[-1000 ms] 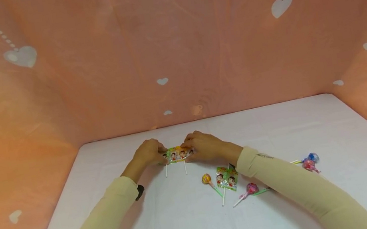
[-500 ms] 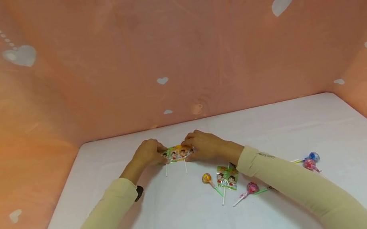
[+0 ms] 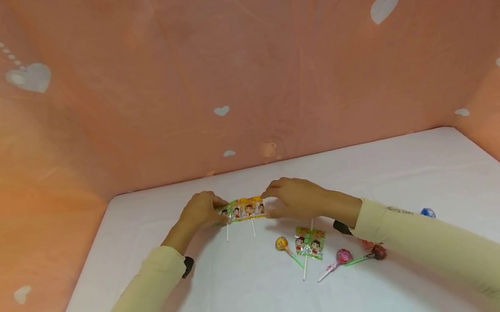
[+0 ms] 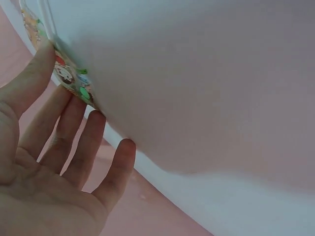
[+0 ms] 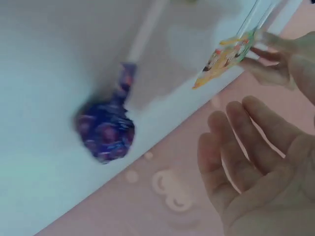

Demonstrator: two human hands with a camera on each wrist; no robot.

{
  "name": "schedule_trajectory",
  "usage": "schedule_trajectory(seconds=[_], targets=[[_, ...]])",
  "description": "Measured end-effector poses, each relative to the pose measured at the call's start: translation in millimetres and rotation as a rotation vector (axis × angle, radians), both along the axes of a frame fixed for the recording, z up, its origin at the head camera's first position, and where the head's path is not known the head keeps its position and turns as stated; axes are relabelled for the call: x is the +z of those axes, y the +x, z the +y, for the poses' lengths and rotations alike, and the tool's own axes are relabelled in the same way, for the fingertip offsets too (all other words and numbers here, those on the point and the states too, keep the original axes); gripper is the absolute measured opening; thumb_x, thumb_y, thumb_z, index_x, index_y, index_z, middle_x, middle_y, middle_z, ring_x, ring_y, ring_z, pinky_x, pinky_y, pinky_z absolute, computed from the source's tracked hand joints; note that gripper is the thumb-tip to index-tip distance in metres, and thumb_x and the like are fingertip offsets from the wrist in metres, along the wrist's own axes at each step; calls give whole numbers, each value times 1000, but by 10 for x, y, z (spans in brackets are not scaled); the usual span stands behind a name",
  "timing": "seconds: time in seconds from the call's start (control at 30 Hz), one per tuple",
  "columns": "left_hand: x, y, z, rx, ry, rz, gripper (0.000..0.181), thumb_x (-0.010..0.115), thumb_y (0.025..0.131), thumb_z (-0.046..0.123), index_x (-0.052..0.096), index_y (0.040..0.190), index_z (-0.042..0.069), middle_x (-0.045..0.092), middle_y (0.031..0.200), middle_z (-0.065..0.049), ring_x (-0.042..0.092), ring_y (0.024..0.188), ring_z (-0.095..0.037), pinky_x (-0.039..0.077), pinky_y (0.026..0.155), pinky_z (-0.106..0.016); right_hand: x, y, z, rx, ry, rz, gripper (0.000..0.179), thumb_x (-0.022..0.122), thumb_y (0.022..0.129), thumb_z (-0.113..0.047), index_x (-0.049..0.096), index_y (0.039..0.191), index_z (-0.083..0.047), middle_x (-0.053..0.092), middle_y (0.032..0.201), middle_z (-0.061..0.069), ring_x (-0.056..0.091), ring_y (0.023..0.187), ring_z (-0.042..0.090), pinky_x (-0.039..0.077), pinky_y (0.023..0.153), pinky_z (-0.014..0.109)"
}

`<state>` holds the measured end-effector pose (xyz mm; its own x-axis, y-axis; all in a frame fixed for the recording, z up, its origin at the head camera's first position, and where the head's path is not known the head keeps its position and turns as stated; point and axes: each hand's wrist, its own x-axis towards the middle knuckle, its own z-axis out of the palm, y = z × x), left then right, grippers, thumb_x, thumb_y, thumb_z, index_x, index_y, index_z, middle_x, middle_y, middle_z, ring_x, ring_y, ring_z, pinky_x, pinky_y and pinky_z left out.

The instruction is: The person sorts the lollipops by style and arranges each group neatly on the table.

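Observation:
Two flat-wrapped lollipops lie side by side at the back of the white table, one green [image 3: 234, 211] and one orange [image 3: 251, 208], white sticks toward me. My left hand [image 3: 200, 210] pinches the green one's outer edge, thumb in front and fingers behind, as the left wrist view shows on the wrapper [image 4: 65, 74]. Just off the orange wrapper's right edge, my right hand [image 3: 299, 197] is spread and holds nothing. In the right wrist view a blue-purple ball lollipop [image 5: 106, 130] lies near that hand; its ball is hidden in the head view.
Nearer me lie a yellow ball lollipop [image 3: 282, 243], a green flat-wrapped one [image 3: 311, 243], a pink one [image 3: 343, 257] and a dark red one [image 3: 378, 252]. A blue one [image 3: 428, 213] shows past the right sleeve. Orange cloth walls [image 3: 235, 70] rise behind the table.
My right hand has let go of the orange lollipop and drawn off to the right. The dark red lollipop now shows beside the sleeve. My left hand stays nearly still.

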<state>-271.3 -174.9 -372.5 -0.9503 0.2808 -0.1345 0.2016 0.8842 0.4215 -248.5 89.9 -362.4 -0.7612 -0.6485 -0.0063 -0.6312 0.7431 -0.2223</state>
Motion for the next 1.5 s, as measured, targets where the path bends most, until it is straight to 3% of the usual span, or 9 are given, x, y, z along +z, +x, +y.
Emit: schedule_trajectory(seconds=[0.23, 0.57, 0.73, 0.93, 1.03, 1.23, 1.5], targets=[[-34, -13, -41, -3, 45, 11, 46, 85, 79, 24, 72, 121, 10, 68, 113, -9, 61, 108, -27, 48, 95, -45, -84, 311, 313, 49, 16, 64, 48, 67, 92, -44, 65, 128, -12, 65, 128, 6, 59, 121, 27, 48, 102, 46], [-117, -2, -61, -16, 106, 3, 46, 84, 80, 22, 71, 121, 8, 65, 100, -8, 54, 91, -19, 46, 82, -35, -196, 476, 664, 15, 73, 93, 37, 66, 91, -46, 73, 113, -17, 71, 114, -1, 62, 113, 21, 46, 99, 43], [-124, 9, -65, -27, 101, 5, 45, 83, 81, 22, 71, 122, 8, 63, 98, -7, 51, 87, -18, 44, 79, -32, -206, 562, 706, -15, 109, 69, 48, 68, 87, -54, 71, 117, -17, 69, 118, 0, 61, 116, 22, 45, 101, 44], [-142, -3, -59, -60, 90, 20, 46, 82, 81, 23, 70, 122, 6, 63, 98, -8, 51, 87, -19, 44, 80, -33, -243, 696, 667, -68, 116, 13, 76, 70, 76, -69, 64, 129, -15, 61, 127, 3, 57, 118, 24, 47, 101, 45], [-155, -8, -57, -58, 86, 20, 46, 82, 82, 23, 70, 123, 6, 62, 97, -8, 51, 87, -19, 44, 80, -33, -267, 719, 663, -78, 118, 22, 79, 72, 75, -69, 63, 131, -14, 59, 127, 4, 57, 116, 24, 48, 99, 45], [-184, -10, -46, -26, 85, 3, 44, 81, 83, 24, 70, 123, 8, 61, 95, -6, 48, 86, -19, 40, 76, -31, -301, 716, 678, -78, 77, 47, 68, 75, 77, -60, 65, 126, -14, 60, 120, 1, 59, 107, 19, 51, 93, 41], [-165, 19, -68, -28, 74, 38, 43, 79, 84, 24, 70, 123, 7, 63, 101, -8, 53, 90, -20, 44, 79, -35, -355, 719, 693, -90, 14, 55, 67, 75, 79, -57, 64, 128, -13, 59, 121, 0, 57, 110, 16, 51, 95, 38]])
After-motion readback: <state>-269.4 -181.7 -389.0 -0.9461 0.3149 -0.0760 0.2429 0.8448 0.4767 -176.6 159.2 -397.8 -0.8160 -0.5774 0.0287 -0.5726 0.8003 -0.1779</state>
